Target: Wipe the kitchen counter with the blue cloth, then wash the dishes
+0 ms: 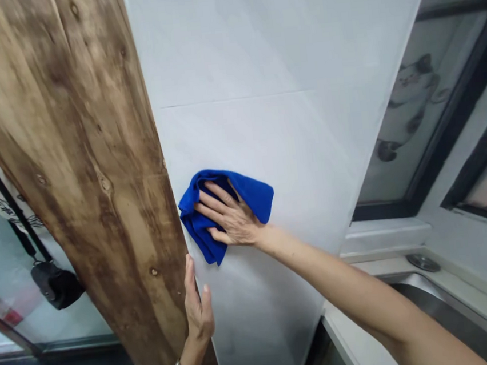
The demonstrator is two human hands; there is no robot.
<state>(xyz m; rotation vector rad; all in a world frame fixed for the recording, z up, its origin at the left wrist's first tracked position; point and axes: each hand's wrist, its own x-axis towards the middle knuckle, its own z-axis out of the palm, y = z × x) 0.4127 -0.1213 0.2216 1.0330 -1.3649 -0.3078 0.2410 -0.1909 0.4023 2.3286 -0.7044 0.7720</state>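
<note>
My right hand [233, 215] presses a bright blue cleaning cloth [251, 196] flat against the white tiled wall [264, 129], beside the wall's left edge. Its fingers point left and are partly tucked under a fold of the cloth. Lower down, my left hand [198, 307] rests at the border between the tiles and a brown wooden panel [119, 189]. The fingers of this hand are stretched upward with the thumb apart, and nothing is in it. A silver bangle circles the left wrist.
On the right are a counter [343, 322] with a metal sink [436, 307] and a dark-framed window [416, 183] bearing a cat picture. A black pouch [57, 285] hangs by a strap at the left, in front of glass.
</note>
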